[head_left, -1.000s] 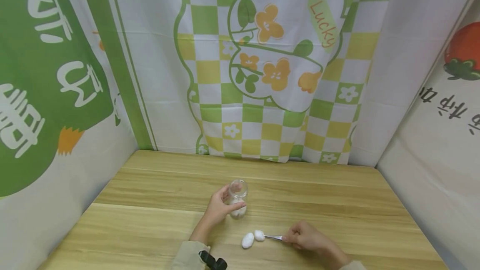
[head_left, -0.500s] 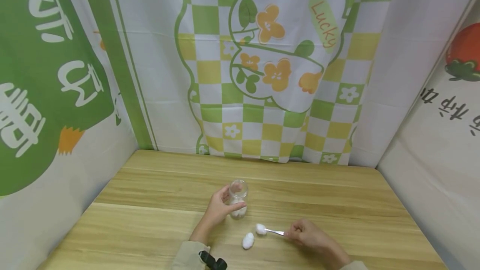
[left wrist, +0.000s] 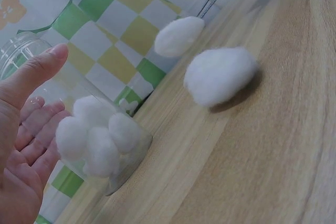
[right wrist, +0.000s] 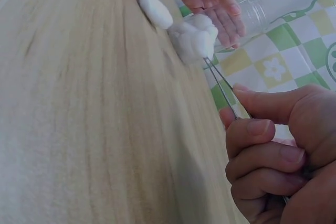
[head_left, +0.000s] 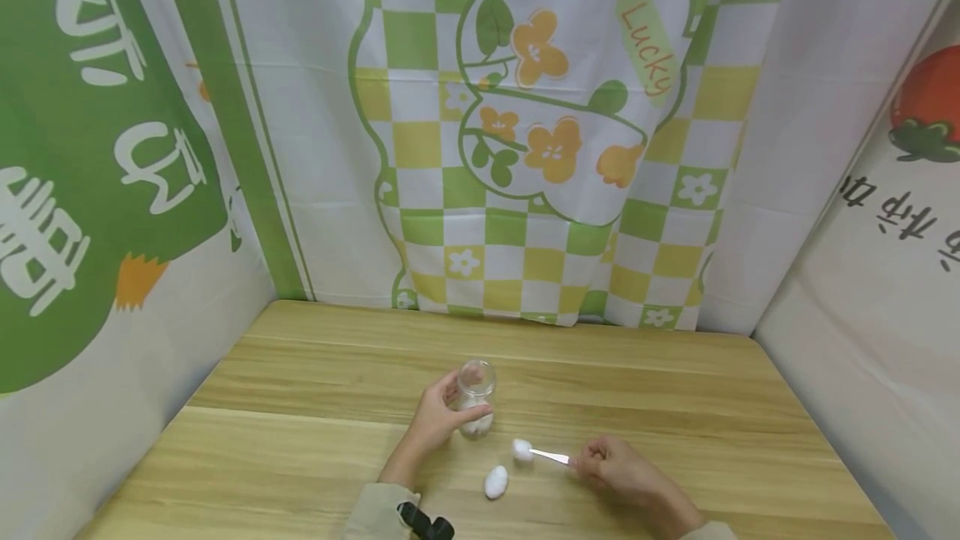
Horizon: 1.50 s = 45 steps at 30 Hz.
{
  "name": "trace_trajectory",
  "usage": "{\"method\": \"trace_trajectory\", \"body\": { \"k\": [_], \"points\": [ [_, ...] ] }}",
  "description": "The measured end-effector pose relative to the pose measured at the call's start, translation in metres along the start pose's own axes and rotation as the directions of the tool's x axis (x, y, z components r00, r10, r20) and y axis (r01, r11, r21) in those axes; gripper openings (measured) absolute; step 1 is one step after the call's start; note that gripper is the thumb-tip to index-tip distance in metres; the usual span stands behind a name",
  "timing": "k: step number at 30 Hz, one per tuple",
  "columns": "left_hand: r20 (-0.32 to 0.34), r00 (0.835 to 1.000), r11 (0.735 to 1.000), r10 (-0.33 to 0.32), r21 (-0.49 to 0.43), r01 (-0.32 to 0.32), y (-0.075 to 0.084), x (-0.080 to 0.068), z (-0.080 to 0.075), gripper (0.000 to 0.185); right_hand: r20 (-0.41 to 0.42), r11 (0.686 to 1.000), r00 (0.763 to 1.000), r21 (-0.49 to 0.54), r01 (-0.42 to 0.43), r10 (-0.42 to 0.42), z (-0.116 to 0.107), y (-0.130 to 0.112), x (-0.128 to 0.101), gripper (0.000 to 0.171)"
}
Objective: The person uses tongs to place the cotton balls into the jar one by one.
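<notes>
My left hand (head_left: 437, 413) holds a clear jar (head_left: 477, 380) upright on the table, thumb on the near side and fingers behind it. Several white cotton balls (left wrist: 100, 140) lie in the lower part of the jar, whose mouth is uncovered. My right hand (head_left: 611, 469) pinches metal tweezers (right wrist: 223, 90) between thumb and curled fingers. At their tips they grip a cotton ball (left wrist: 179, 36), raised over the table to the right of the jar. One more cotton ball (head_left: 496, 482) lies on the wood, nearer to me than the jar.
A wooden table (head_left: 337, 357) carries everything. Behind it hangs a green and yellow checked cloth (head_left: 540, 265), with printed cloths at both sides. A black strap mount (head_left: 426, 521) sits on the left sleeve.
The right hand has lifted the cotton ball in the tweezers up and slightly away from the one on the table. The left hand and jar stay put.
</notes>
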State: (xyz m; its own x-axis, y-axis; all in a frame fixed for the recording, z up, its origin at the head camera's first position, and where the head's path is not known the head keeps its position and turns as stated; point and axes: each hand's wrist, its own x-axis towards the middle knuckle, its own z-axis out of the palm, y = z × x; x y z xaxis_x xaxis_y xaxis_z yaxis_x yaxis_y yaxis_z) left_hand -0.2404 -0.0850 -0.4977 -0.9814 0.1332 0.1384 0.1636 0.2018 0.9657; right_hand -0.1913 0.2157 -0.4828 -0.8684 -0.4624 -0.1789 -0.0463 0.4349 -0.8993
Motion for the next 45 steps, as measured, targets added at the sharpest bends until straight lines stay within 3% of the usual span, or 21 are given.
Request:
{"method": "trace_trajectory", "body": {
  "k": [12,20,31,37,45],
  "points": [
    [0.005,1.000,1.000,-0.008,-0.004,0.008,0.001,0.000,0.000,0.077,-0.017,0.997,0.999,0.064,-0.042,0.043,-0.003,-0.011,0.001,0.026],
    [0.015,1.000,1.000,-0.002,-0.003,0.002,0.000,0.000,-0.001,0.078,0.009,0.999,1.000,0.035,0.000,0.000,-0.006,-0.015,0.002,0.024],
    [0.004,1.000,1.000,0.004,-0.006,-0.004,-0.001,0.001,0.000,0.076,-0.028,0.997,0.998,0.041,0.059,-0.058,-0.009,-0.023,0.004,0.034],
    [0.004,1.000,1.000,0.013,-0.009,-0.012,0.000,0.000,0.000,0.075,-0.029,0.996,0.999,0.076,0.044,-0.042,-0.010,-0.027,0.004,0.028],
    [0.007,1.000,1.000,0.012,-0.005,-0.012,-0.001,0.000,0.000,0.076,-0.043,0.999,0.998,0.026,0.047,-0.046,-0.014,-0.038,0.006,0.041]
  ]
}}
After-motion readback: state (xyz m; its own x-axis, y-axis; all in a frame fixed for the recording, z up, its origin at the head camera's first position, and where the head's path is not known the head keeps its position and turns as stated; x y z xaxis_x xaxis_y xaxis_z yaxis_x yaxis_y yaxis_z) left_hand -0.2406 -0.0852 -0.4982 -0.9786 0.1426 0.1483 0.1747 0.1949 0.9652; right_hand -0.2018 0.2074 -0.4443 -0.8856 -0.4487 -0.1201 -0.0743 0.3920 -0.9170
